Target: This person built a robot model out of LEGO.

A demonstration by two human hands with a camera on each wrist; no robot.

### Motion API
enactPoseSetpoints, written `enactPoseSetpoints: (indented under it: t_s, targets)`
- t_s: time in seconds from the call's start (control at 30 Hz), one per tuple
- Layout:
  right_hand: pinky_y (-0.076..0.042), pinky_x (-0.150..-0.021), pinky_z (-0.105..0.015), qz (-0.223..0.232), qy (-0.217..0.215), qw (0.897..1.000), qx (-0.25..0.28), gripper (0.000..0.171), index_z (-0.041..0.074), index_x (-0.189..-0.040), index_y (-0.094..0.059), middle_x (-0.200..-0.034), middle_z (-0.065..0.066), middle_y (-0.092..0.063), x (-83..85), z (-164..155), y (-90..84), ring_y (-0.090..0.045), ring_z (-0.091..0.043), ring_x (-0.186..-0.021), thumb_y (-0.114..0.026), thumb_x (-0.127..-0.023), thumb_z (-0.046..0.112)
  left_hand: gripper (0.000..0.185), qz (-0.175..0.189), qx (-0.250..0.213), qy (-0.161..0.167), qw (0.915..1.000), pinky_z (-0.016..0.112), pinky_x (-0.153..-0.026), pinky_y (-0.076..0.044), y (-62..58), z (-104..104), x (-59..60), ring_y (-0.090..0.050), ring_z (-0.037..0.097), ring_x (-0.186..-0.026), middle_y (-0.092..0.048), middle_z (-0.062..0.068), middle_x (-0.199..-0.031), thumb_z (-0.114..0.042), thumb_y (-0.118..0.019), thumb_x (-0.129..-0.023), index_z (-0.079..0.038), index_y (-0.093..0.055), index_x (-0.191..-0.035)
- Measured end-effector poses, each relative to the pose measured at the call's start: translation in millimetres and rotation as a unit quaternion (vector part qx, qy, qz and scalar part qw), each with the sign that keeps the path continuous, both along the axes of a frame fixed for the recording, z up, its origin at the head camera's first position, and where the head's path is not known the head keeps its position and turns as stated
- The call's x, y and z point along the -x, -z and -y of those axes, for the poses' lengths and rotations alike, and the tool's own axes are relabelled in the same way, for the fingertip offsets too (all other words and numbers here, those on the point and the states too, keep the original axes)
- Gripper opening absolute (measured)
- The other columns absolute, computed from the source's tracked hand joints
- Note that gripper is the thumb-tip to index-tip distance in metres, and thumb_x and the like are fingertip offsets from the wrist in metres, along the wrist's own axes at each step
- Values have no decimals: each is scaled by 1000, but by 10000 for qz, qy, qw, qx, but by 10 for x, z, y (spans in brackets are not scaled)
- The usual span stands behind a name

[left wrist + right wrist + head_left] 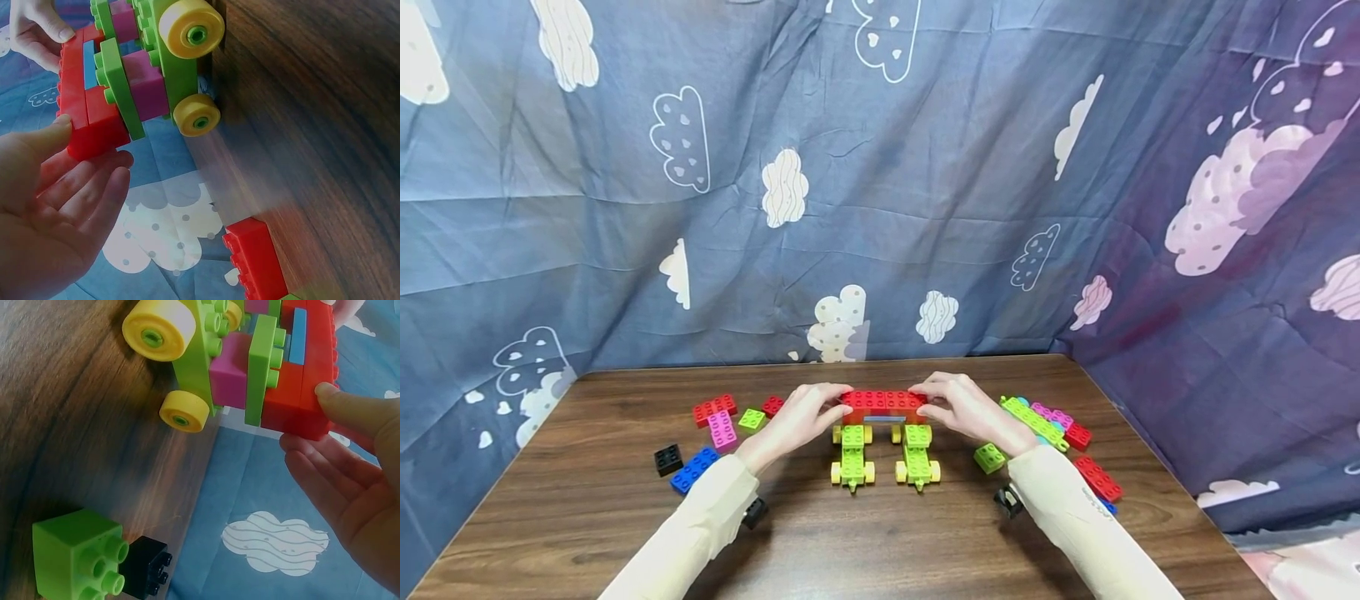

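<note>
A long red brick bar (883, 403) spans two green wheeled carts (852, 454) (917, 454) standing side by side on the wooden table (880, 542). My left hand (805, 417) pinches the bar's left end, thumb on the studs and fingers at the end face (94, 181). My right hand (962, 408) pinches the right end the same way, thumb (340, 403) on top. The wrist views show the red bar (87, 115) (306, 381) seated on green plates and magenta bricks (147, 87) (231, 372), above the carts' yellow wheels (190, 31) (156, 328).
Loose bricks lie to the left: red (715, 408), pink (722, 430), black (667, 459), blue (695, 469). On the right are a long green brick (1033, 421), red bricks (1097, 477) and a green square brick (989, 457) (78, 559). Cloud-printed cloth (880, 183) walls the table.
</note>
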State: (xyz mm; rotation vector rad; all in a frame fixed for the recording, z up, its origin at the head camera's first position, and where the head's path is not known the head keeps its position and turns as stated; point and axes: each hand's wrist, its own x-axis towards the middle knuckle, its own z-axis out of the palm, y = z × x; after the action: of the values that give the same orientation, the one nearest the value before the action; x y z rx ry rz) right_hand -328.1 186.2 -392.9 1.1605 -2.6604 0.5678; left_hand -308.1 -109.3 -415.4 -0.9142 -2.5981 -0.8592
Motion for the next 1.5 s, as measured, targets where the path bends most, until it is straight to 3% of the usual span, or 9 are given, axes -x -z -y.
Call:
enactPoseSetpoints:
  t_s: [0.13, 0.27, 0.47, 0.5, 0.63, 1.07, 1.3, 1.5]
  targets:
    - [-52, -71, -26, 21, 47, 10000, -7, 33, 6, -123, -69, -103, -4, -71, 0, -17, -10, -61, -11, -82, -70, -93, 19, 34, -58, -33, -7, 10000, 35, -81, -59, 0, -14, -3, -71, 20, -90, -73, 13, -108, -18, -68, -93, 0, -67, -122]
    - [-53, -71, -28, 92, 78, 9999, 38, 32, 5, -122, -69, -103, -5, -71, 1, -27, -4, -60, -12, -82, -70, -92, 18, 34, -261, -91, -1, 9996, 31, -76, -58, 5, -34, -3, -68, 16, -84, -69, 9, -100, -19, -69, -93, 2, -68, -119]
    - [-55, -76, -36, 210, 83, 9997, 108, 32, 6, -123, -69, -104, -5, -71, -7, -13, 7, -62, -16, -86, -70, -93, 17, 37, 53, 125, -21, 9999, 27, -76, -56, -32, 1, -14, -67, 16, -87, -68, 10, -104, -19, -67, -95, 3, -66, -124]
    - [-56, -77, -38, 217, 82, 9996, 127, 32, 6, -122, -69, -104, -5, -71, -10, -9, 6, -63, -16, -87, -70, -92, 17, 37, 243, 159, -29, 9996, 29, -77, -56, -56, 6, -25, -67, 18, -88, -68, 11, -105, -16, -67, -94, 3, -65, -126]
    - [-57, -82, -39, 311, 123, 9993, 181, 31, 7, -122, -69, -107, -6, -71, 5, 2, 11, -65, -15, -91, -70, -92, 17, 36, 289, 187, -54, 9994, 29, -77, -56, -59, 19, -24, -68, 18, -89, -70, 11, -106, -17, -67, -94, 2, -65, -125]
    - [-57, -82, -39, 426, 297, 9981, 320, 31, 6, -121, -69, -107, -6, -70, -8, 19, 37, -64, -13, -89, -70, -92, 15, 36, 297, 197, -146, 9993, 32, -80, -57, -60, 19, -11, -69, 19, -91, -71, 10, -107, -18, -67, -94, 1, -66, -125]
    - [-57, -83, -42, 374, 207, 9981, 446, 31, 4, -121, -69, -109, -10, -70, -1, 15, 52, -67, -22, -92, -70, -92, 13, 36, 230, 265, -169, 9992, 33, -82, -58, -91, 37, -20, -71, 18, -93, -72, 10, -109, -17, -68, -93, 0, -66, -124]
    - [-57, -84, -42, 359, 141, 9982, 457, 31, 3, -122, -68, -110, -11, -70, 11, -2, 62, -69, -24, -95, -69, -92, 13, 38, 152, 286, -330, 9989, 41, -88, -57, -133, 165, -70, -70, 26, -100, -71, 13, -113, -21, -68, -93, 0, -65, -125]
